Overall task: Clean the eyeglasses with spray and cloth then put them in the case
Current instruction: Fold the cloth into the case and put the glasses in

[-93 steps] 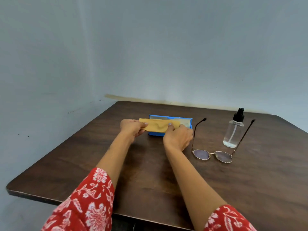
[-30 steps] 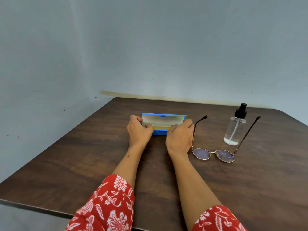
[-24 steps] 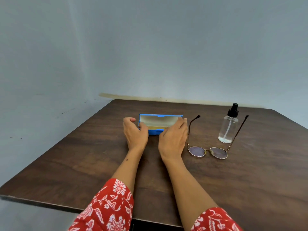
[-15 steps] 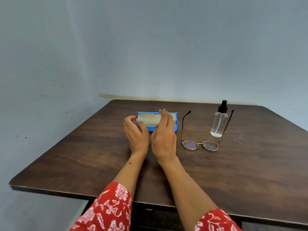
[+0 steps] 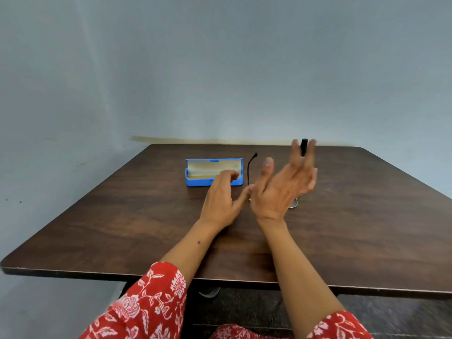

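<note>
Right hand [image 5: 281, 189] lifts empty, fingers spread and blurred, mid-frame; left hand [image 5: 220, 199] hangs loose and empty by the open blue rectangular case [image 5: 195, 182]. The thin wire-framed eyeglasses [image 5: 249, 167] lie mostly hidden behind the right hand. Best picked up by the frame, off the lenses.

The eyeglass case [image 5: 214, 182] is bright blue outside, with a pale beige lining and a strip of mustard-yellow cloth [image 5: 203, 177] along its floor. The table [image 5: 367, 228] is dark brown with streaked wood grain and a thin pale edge. The sleeves [image 5: 146, 304] are red with a white floral print. The spray bottle's cap [image 5: 304, 146] is black. The 1 visible temple arm of the eyeglasses [image 5: 250, 167] is dark, near black. The wall [image 5: 220, 69] is plain pale grey-blue.
</note>
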